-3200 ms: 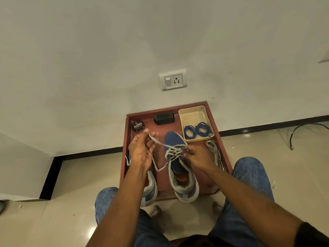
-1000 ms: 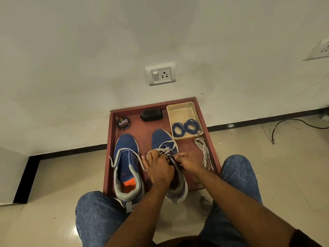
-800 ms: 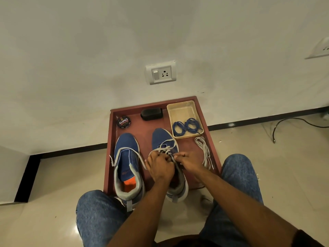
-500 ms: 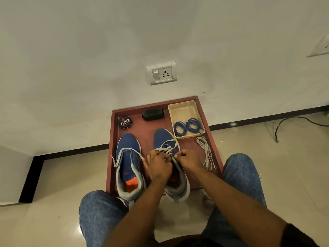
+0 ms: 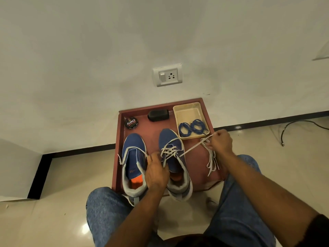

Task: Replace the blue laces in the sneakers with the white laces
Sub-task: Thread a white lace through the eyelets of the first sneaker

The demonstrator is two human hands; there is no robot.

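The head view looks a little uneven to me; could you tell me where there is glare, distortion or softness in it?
Head view: a bright glare spot sits on the glossy floor by the left knee; the wide lens bends the black skirting and the wall; light is dim and warm, so the left hand and right hand look soft, and the white lace between them is thin but readable.

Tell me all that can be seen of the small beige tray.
The beige tray is a shallow rectangle with raised walls, plastic by its look. It sits flat in the far right corner of the red-brown tray. Its far half is bare; two coiled blue laces lie at its near end. The right hand is just beside its near right corner.
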